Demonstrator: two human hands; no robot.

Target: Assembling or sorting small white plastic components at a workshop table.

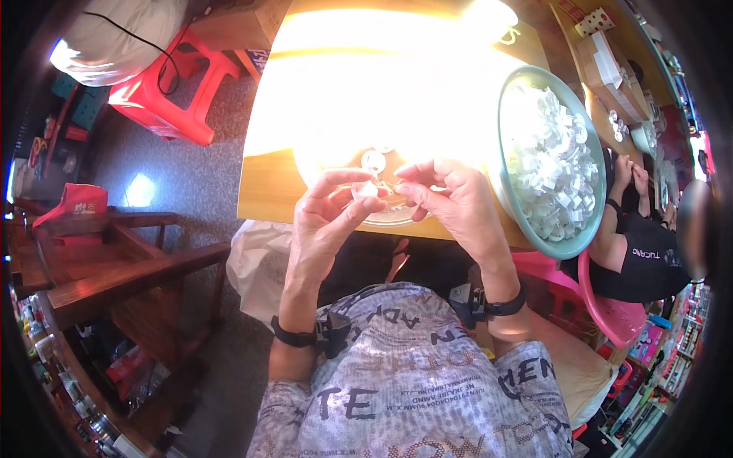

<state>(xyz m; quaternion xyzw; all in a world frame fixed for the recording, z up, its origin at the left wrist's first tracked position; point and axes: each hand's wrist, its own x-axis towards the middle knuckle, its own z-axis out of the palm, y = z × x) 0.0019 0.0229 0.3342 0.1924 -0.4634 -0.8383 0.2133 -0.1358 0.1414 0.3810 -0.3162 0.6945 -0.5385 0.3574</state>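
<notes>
Over the near edge of the table, my left hand (334, 210) pinches a small white part (365, 191) between thumb and fingers. My right hand (445, 197) faces it, thumb and fingertips together on a thin, small piece too fine to name. The fingertips of both hands nearly meet. Beneath them lies a round pale tray (389, 219), mostly washed out by glare. On it, just beyond my fingers, sits a small round white piece (373, 161). To the right stands a green plastic basin (513, 204) heaped with small white plastic parts (556, 164).
Bright light whitens most of the wooden table (267, 200). Left of it are a red plastic stool (164, 99) and a dark wooden chair (130, 259). A pink plastic chair (607, 305) is at the right, near another person (641, 252) at a second table with a cardboard box (611, 76).
</notes>
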